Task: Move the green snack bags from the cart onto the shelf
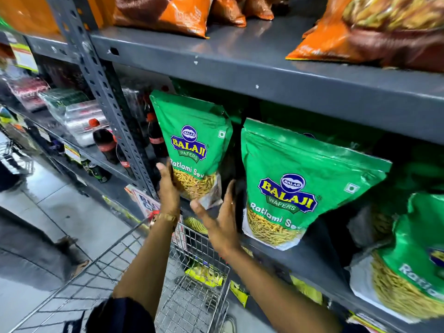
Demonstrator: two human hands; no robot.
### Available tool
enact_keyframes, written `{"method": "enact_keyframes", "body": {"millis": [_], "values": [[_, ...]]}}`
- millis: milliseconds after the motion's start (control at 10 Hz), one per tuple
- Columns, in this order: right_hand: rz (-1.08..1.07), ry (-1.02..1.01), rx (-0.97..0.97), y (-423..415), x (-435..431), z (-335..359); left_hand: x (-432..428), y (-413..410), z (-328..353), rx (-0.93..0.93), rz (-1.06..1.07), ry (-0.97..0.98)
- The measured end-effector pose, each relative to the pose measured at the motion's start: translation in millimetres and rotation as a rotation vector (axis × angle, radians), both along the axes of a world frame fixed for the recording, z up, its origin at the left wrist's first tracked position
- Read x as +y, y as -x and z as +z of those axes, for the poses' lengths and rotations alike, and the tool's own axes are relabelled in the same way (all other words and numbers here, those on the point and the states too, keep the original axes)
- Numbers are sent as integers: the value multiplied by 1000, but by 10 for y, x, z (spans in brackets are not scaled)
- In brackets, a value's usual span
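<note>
A green snack bag (192,143) stands upright at the left end of the grey shelf (300,258), just right of the upright post. My left hand (168,188) grips its lower left edge. My right hand (219,219) is flat with fingers apart, its thumb touching the bag's bottom right corner. A second green bag (305,181) leans on the shelf right beside my right hand. A third green bag (408,260) stands at the far right. The wire cart (192,294) is below my arms, with one more bag's yellow window (198,224) showing behind its rim.
The grey shelf above (264,68) carries orange snack bags (168,13). A perforated upright post (108,97) bounds the bay on the left. Cola bottles (105,143) and wrapped packs fill the neighbouring bay. Yellow price tags line the shelf edge. Tiled floor lies at left.
</note>
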State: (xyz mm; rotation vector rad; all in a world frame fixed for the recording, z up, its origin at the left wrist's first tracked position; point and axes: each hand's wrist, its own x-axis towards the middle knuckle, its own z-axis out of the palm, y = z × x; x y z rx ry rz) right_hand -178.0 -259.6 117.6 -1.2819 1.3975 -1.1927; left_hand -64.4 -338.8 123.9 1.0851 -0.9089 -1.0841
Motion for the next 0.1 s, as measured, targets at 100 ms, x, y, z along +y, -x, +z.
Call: {"method": "enact_keyframes", "body": {"millis": [100], "values": [[157, 122, 19, 128, 408, -44, 310, 123, 26, -249, 146, 115]]}}
